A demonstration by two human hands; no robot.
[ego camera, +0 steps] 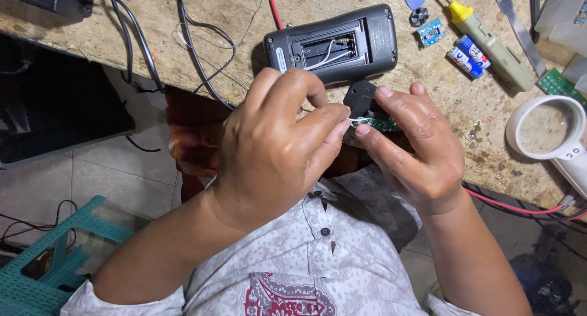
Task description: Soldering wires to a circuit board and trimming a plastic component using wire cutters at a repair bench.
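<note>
Both hands meet just off the edge of a worn wooden bench (pixel 202 29). My right hand (pixel 422 148) holds a small black module with a green circuit board (pixel 367 108) between thumb and fingers. My left hand (pixel 275 148) pinches a thin white wire at that board's left end. Just beyond the hands lies a dark grey handheld meter (pixel 333 44), back side up, its battery bay open with white wires showing.
Right of the meter lie two blue cells (pixel 468 56), a small blue board (pixel 431 32) and a yellow-tipped tool (pixel 489 44). A white magnifier (pixel 547 129) sits at the bench's right edge. Black and red cables cross the bench. A teal crate (pixel 43 261) stands on the tiled floor.
</note>
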